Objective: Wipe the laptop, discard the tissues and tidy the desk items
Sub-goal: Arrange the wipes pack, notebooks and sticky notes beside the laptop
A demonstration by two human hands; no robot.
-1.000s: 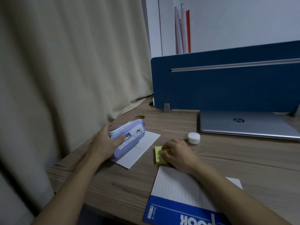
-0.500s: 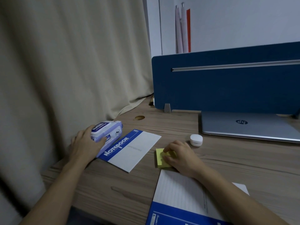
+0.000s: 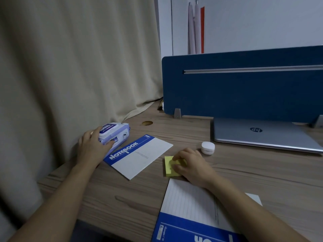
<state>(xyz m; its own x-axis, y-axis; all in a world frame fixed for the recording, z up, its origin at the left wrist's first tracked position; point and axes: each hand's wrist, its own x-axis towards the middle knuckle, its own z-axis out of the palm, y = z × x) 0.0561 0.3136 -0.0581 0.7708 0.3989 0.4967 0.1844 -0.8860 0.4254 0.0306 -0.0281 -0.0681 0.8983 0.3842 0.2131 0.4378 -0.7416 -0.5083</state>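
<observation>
A purple and white pack of wet wipes (image 3: 116,134) rests on the desk at the left, near the curtain, with my left hand (image 3: 92,148) gripping its near end. My right hand (image 3: 190,165) lies on a yellow sticky-note pad (image 3: 170,167), fingers curled over its right part. The closed silver laptop (image 3: 262,135) sits at the back right, below the blue divider. A blue and white notebook (image 3: 139,155) lies between my hands. A second notebook (image 3: 192,212) lies under my right forearm at the desk's front edge.
A small white round case (image 3: 207,147) stands between the sticky notes and the laptop. The blue divider panel (image 3: 244,88) closes off the back of the wooden desk (image 3: 262,173). A beige curtain (image 3: 70,67) hangs along the left edge. A cable hole (image 3: 147,123) sits behind the wipes.
My left hand carried the wipes pack off the notebook to the left and set it down by the curtain, uncovering the notebook's title strip. My right hand stayed on the sticky notes.
</observation>
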